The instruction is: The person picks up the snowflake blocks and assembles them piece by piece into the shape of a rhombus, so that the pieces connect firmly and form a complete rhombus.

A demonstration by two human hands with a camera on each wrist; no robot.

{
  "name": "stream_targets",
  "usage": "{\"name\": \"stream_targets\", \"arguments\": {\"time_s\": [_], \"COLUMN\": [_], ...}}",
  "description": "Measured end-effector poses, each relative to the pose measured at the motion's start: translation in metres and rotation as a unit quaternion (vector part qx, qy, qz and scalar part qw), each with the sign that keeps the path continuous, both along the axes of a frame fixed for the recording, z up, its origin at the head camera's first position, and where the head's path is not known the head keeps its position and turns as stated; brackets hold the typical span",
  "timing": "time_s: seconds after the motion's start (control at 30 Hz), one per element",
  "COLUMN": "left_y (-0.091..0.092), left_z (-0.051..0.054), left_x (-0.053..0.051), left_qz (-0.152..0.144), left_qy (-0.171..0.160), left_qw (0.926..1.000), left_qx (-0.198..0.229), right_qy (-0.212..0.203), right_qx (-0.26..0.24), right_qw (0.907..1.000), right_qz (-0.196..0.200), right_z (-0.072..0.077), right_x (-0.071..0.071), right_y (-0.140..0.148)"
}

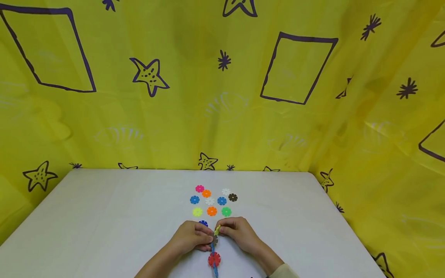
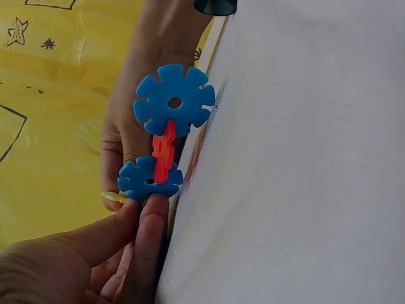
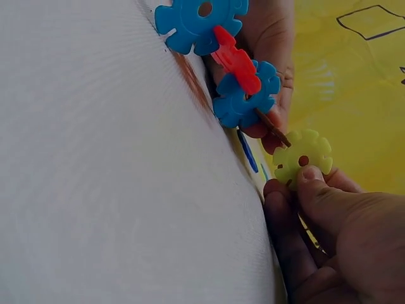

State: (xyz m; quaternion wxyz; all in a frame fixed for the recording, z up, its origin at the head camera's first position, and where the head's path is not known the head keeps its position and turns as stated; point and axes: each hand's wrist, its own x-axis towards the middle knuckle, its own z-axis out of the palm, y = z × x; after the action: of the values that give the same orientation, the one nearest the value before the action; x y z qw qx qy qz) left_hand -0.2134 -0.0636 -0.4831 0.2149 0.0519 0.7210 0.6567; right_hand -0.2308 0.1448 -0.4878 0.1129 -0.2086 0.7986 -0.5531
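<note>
The left hand (image 1: 192,236) pinches a disc chain (image 1: 213,259) near its brown end; the right hand (image 1: 240,234) pinches a yellow disc (image 3: 301,148) touching it. Loose discs (image 1: 221,203) lie beyond on the table (image 1: 121,216).

Loose discs (image 1: 207,201) on table (image 1: 121,216), beyond joined discs (image 1: 214,259), curtain (image 1: 187,116) behind

Wide sides, crowded middle
The white tabletop (image 1: 104,220) gave passage left of the left hand (image 1: 189,236) and right of the right hand (image 1: 240,232). Ahead, loose discs (image 1: 209,212) lay in the way, a dark blue disc (image 1: 203,222) nearest. The linked disc chain (image 1: 211,260) blocked the gap between the hands; yellow cloth (image 1: 180,127) walled the far edge.
</note>
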Motion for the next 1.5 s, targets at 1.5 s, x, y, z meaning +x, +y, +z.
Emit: {"name": "stream_targets", "arguments": {"time_s": [1.5], "left_y": [-0.001], "left_z": [0.0012], "left_x": [-0.0029], "left_qz": [-0.012], "left_qy": [-0.003], "left_qw": [0.9998], "left_qx": [0.015], "right_qy": [0.016], "right_qx": [0.0], "right_qw": [0.9996], "right_qz": [0.025], "right_z": [0.0002], "right_x": [0.0045], "right_y": [-0.0025]}}
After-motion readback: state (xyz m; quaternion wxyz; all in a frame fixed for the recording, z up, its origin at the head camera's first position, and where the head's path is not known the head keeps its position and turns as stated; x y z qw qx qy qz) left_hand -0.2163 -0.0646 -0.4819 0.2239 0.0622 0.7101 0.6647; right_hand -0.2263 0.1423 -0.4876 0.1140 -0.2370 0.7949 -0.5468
